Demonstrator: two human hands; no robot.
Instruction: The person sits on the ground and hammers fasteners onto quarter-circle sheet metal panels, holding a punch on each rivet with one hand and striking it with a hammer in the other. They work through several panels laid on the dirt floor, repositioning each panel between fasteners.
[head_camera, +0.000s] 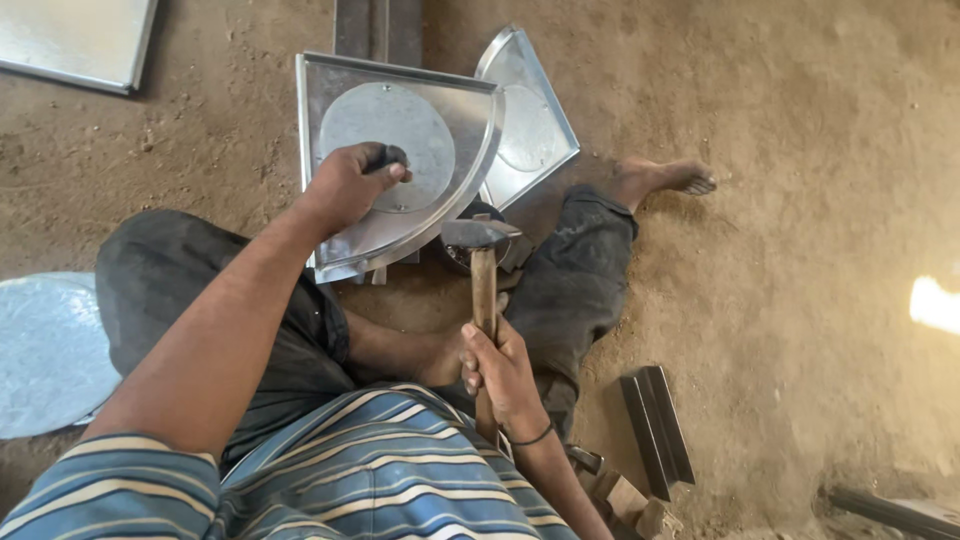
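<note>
Left hand (348, 188): fingers curled tight round a small dark knob (385, 158), pressing on the quarter-round metal tray (465, 150).
Right hand (500, 372): fingers wrapped shut round the wooden handle of the hammer (483, 262), low on the shaft.
Hammer: upright, steel head just beside the tray's curved rim, above a dark round block (462, 252).
Tray: on the dirt floor (800, 200) in front of the crossed legs, a round metal disc (385, 145) lying inside it.
Second tray (530, 120): same shape, tucked behind the first, overlapping it.
Left edge: round grey sheet (45, 350) on the ground; flat metal sheet (75, 40) at the top corner.
Right side: dark metal bars (657, 428) near the right knee.
</note>
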